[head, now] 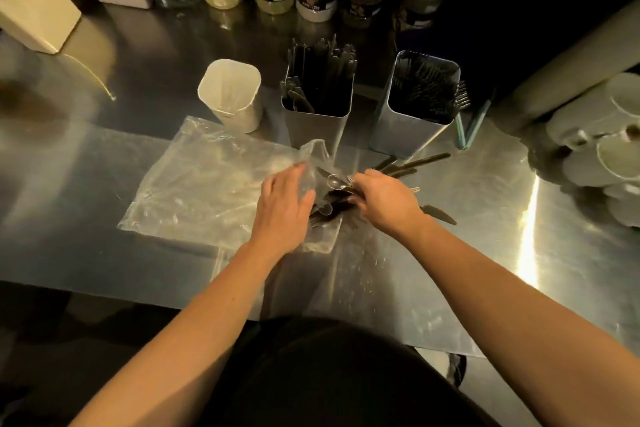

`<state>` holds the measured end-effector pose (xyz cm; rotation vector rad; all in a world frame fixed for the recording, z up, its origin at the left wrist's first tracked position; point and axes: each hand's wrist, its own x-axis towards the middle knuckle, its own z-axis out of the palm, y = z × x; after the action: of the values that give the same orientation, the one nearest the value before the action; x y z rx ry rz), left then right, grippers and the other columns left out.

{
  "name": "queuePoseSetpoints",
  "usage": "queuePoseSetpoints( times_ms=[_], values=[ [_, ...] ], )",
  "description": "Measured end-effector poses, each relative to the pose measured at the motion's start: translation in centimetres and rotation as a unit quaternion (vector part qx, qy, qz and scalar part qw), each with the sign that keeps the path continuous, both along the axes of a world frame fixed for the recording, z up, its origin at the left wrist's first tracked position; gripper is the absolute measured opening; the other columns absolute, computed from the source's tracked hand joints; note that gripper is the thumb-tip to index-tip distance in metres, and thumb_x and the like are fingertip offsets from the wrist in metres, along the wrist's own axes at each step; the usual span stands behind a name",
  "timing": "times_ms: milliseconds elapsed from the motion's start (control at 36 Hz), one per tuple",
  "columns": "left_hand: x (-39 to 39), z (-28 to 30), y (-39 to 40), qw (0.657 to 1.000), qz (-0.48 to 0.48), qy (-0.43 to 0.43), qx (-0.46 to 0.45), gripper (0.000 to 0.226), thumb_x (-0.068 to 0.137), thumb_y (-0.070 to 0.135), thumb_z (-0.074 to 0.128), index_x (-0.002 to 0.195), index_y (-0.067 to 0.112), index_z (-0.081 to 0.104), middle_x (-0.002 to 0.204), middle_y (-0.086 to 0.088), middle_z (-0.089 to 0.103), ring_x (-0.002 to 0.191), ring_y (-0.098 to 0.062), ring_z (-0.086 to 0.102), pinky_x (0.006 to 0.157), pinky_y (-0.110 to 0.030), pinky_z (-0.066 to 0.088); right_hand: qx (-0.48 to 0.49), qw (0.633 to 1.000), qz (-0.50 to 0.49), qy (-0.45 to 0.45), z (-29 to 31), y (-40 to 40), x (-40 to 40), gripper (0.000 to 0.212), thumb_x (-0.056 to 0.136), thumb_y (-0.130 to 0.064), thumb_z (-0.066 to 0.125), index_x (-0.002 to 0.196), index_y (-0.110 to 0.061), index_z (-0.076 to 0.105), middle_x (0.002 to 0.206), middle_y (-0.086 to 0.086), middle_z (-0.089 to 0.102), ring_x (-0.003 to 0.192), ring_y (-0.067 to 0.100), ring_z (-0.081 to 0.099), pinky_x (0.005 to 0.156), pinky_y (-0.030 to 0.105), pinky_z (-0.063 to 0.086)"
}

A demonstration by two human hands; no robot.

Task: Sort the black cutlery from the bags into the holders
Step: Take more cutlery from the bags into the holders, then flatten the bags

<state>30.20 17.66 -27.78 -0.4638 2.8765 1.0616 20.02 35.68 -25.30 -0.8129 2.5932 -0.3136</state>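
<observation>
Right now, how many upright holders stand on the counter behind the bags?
3. A white empty holder on the left, a metal holder in the middle with dark cutlery, and a metal holder on the right with forks. None seem hidden.

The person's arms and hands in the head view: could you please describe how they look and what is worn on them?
Both forearms are bare down to the wrists, with no sleeve in sight. The left hand and right hand wear no gloves, and no watch, bracelet or ring shows. A dark garment covers the torso at the bottom edge.
</observation>
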Motion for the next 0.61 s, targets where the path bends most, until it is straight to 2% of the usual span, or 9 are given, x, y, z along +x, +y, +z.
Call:
queuePoseSetpoints(
  times_ms=[111, 194, 278, 389, 500, 611],
  values=[
    [0.4, -1.2, -0.1, 0.997, 0.062, -0.045, 0.031, 0.059, 0.104, 0.042, 0.032, 0.158, 0.021, 0.018, 0.159, -0.003, 0.03, 0.145, -0.019, 0.016, 0.119, -0.042, 0.023, 0.008, 1.0, 0.011, 0.016, -1.8, 2.1, -1.2, 0.026, 0.098, -0.028, 0.061, 0.119, -0.013, 0.06, 0.127, 0.005, 0.051, 0.097, 0.032, 0.063, 0.075, 0.044, 0.054],
    [0.7, -1.7, -0.2, 0.995, 0.075, -0.056, 0.036, 0.06, 0.104, 0.045, 0.033, 0.157, 0.021, 0.019, 0.159, -0.003, 0.03, 0.146, -0.017, 0.015, 0.119, -0.042, 0.022, 0.004, 1.0, 0.022, -0.002, -2.8, 2.9, -2.4, 0.041, 0.094, -0.023, 0.067, 0.133, -0.016, 0.055, 0.149, 0.003, 0.037, 0.11, 0.034, 0.061, 0.084, 0.045, 0.054],
    [0.8, -1.8, -0.2, 0.994, 0.082, -0.057, 0.033, 0.059, 0.104, 0.043, 0.034, 0.157, 0.02, 0.02, 0.158, -0.004, 0.03, 0.146, -0.017, 0.015, 0.119, -0.042, 0.022, 0.024, 0.998, 0.043, -0.046, -3.6, 3.3, -3.0, 0.058, 0.091, -0.017, 0.07, 0.144, -0.02, 0.046, 0.157, 0.004, 0.023, 0.117, 0.035, 0.059, 0.095, 0.046, 0.051],
    [0.7, -1.9, -0.2, 0.993, 0.098, -0.064, 0.036, 0.06, 0.104, 0.045, 0.034, 0.157, 0.021, 0.019, 0.158, -0.002, 0.028, 0.147, -0.015, 0.014, 0.119, -0.041, 0.022, 0.017, 0.995, 0.046, -0.083, -4.1, 3.2, -3.6, 0.064, 0.087, -0.016, 0.074, 0.143, -0.018, 0.043, 0.148, 0.003, 0.026, 0.109, 0.033, 0.06, 0.095, 0.049, 0.052],
    [0.6, -2.0, -0.3, 0.992, 0.102, -0.064, 0.034, 0.059, 0.104, 0.044, 0.037, 0.156, 0.022, 0.02, 0.158, -0.002, 0.03, 0.146, -0.015, 0.014, 0.119, -0.041, 0.022, 0.028, 0.993, 0.071, -0.089, -4.0, 2.7, -3.9, 0.045, 0.086, -0.015, 0.07, 0.128, -0.015, 0.052, 0.125, 0.006, 0.044, 0.099, 0.032, 0.061, 0.085, 0.048, 0.052],
    [0.6, -1.9, -0.5, 0.992, 0.102, -0.069, 0.032, 0.059, 0.104, 0.041, 0.039, 0.156, 0.021, 0.021, 0.157, -0.003, 0.03, 0.145, -0.015, 0.015, 0.119, -0.04, 0.022, 0.067, 0.993, 0.061, -0.07, -3.9, 2.2, -3.2, 0.035, 0.088, -0.011, 0.065, 0.121, -0.012, 0.055, 0.115, 0.008, 0.047, 0.094, 0.034, 0.062, 0.075, 0.046, 0.053]
  ],
)
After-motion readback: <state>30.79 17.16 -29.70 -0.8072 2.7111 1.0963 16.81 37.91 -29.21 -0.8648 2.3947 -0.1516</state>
